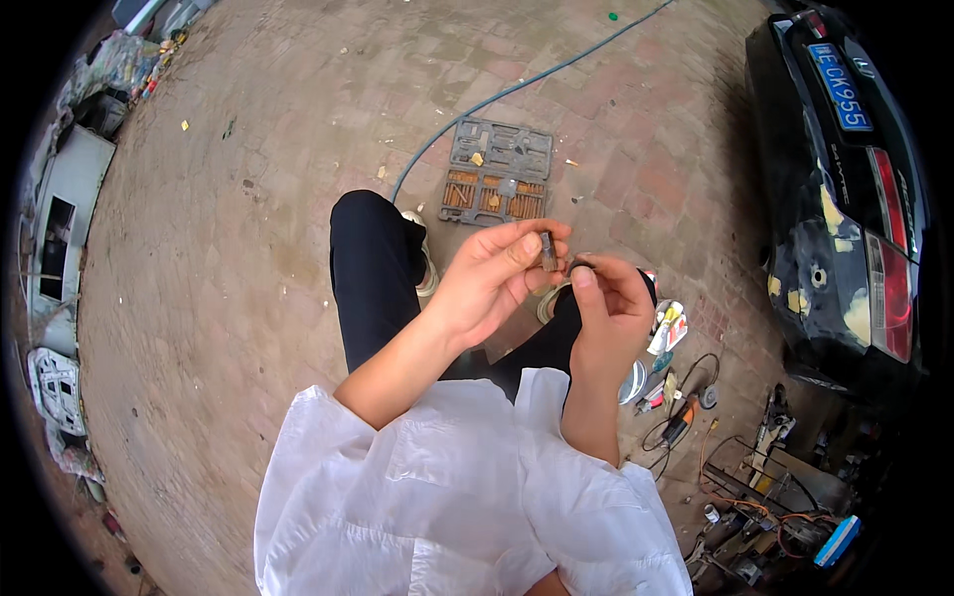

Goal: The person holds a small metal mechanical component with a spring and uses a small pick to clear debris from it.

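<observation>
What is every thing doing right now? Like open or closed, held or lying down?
Left hand: shut on the small dark metal piece, pinched upright between thumb and fingers.
Right hand: shut on the small dark ring-shaped part, touching the left hand.
Grey plastic tool case: open, lying flat on the brick ground.
Blue-green hose: lying loose across the ground.
Black car: parked, rear bumper patched and damaged.

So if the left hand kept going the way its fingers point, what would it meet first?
The left hand points right, pinching a small dark metal piece. Almost at once it would meet the right hand and the dark ring that hand holds; depth is unclear.
</observation>
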The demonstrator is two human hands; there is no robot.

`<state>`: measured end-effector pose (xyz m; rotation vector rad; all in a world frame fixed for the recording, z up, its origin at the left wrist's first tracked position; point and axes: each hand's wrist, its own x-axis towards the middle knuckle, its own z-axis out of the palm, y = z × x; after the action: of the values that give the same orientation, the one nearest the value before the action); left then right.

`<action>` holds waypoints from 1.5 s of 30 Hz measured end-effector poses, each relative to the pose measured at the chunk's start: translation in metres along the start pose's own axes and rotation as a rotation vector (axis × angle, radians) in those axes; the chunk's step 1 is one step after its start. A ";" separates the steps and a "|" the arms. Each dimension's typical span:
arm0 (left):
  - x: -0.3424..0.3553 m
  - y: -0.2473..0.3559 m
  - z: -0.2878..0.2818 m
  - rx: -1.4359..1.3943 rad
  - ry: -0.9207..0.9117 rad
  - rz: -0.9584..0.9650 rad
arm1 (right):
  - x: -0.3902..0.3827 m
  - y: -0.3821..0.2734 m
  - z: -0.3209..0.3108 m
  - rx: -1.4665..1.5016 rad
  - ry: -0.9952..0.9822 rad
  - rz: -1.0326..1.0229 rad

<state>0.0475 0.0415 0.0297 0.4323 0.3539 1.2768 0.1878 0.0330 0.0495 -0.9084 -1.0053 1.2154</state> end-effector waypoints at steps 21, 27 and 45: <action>0.288 0.102 -0.125 -0.142 0.383 0.034 | 0.339 0.117 0.070 -0.626 -0.206 -0.007; 0.270 0.213 -0.034 -0.035 0.502 0.171 | 0.370 0.015 0.169 -0.646 -0.387 -0.091; 0.012 0.536 0.170 0.315 0.819 0.804 | 0.262 -0.245 0.553 -0.434 -1.062 -0.412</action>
<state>-0.3159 0.1572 0.4436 0.2981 1.1632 2.1818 -0.2471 0.2730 0.4827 -0.2663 -2.2411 1.1143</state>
